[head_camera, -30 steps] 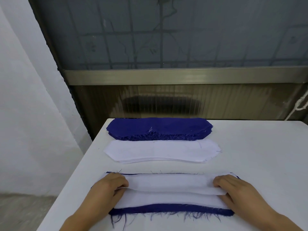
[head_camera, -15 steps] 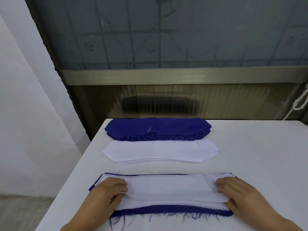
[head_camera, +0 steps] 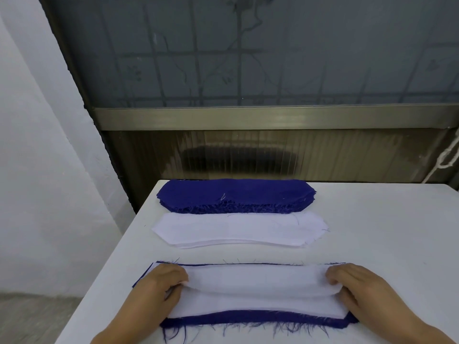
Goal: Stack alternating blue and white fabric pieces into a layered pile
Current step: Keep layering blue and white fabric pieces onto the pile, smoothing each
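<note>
Layering has barely begun: left hand (head_camera: 159,286) and right hand (head_camera: 357,286) pinch a white piece (head_camera: 258,281) between them over one blue piece (head_camera: 258,319), with full blue stack (head_camera: 236,194) and white stack (head_camera: 236,229) untouched beyond the fingertips.

Frayed blue cloth (head_camera: 258,319), matt table (head_camera: 385,232)

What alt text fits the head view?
Left hand and right hand pinch the ends of a white piece over a blue piece on a white table; white stack and blue stack lie beyond.
</note>
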The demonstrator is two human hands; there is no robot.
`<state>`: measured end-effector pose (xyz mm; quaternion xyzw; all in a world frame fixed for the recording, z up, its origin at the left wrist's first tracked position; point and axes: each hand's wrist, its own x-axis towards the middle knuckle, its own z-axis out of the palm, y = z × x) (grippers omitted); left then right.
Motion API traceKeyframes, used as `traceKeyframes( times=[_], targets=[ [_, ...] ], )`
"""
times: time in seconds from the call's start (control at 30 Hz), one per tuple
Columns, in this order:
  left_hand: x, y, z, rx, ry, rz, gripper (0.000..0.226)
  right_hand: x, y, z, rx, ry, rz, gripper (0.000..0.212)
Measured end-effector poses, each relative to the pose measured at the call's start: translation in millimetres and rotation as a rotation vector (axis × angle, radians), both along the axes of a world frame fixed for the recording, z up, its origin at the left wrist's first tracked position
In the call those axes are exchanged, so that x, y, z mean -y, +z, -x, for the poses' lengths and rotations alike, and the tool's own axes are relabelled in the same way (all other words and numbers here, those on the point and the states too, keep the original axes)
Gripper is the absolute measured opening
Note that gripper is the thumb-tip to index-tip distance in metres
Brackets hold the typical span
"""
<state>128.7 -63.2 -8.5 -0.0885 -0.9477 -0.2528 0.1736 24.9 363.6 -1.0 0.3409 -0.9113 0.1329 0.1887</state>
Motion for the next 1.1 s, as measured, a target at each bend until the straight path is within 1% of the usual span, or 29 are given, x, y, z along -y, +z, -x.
traceKeyframes(
  times=[0.1, 0.13, 0.23, 0.37, 0.43, 0.5, 0.57, 0.67, 0.77, 0.83, 0.93, 1.1],
  targets=[
    [3, 7, 14, 0.037, 0.064, 0.024, 0.034, 3, 7, 11, 0.085, -0.053, 0.112, 0.042],
    [4, 11, 21, 0.042, 0.102, 0.019, 0.035, 7, 11, 18, 0.121, -0.079, 0.155, 0.039],
    [5, 27, 52, 0.030, 0.220, 0.004, 0.027, 20, 23, 46, 0.201, -0.180, 0.265, 0.028],
    [6, 50, 99, -0.063, 0.405, -0.014, 0.017, 40, 35, 91, 0.182, -0.268, 0.337, 0.022],
    [7, 56, 116, -0.115, 0.435, -0.054, 0.019, 48, 36, 108, 0.176, -0.292, 0.369, 0.022],
    [11, 57, 126, -0.135, 0.432, -0.045, 0.024, 54, 30, 116, 0.175, -0.307, 0.396, 0.022],
    [15, 51, 128, -0.088, 0.389, 0.011, 0.030, 56, 21, 119, 0.185, -0.295, 0.376, 0.022],
    [19, 31, 124, 0.017, 0.329, 0.079, 0.030, 56, 3, 122, 0.251, -0.216, 0.237, 0.027],
    [22, 19, 118, 0.047, 0.323, 0.068, 0.031, 53, -4, 123, 0.269, -0.187, 0.213, 0.030],
    [25, 19, 118, 0.058, 0.316, 0.080, 0.031, 51, -2, 126, 0.237, -0.150, 0.191, 0.030],
    [30, 21, 118, 0.121, 0.302, 0.071, 0.032, 49, 3, 126, 0.198, -0.082, 0.158, 0.032],
    [37, 18, 119, 0.145, 0.342, 0.042, 0.035, 46, 8, 122, 0.193, -0.022, 0.086, 0.028]
  ],
)
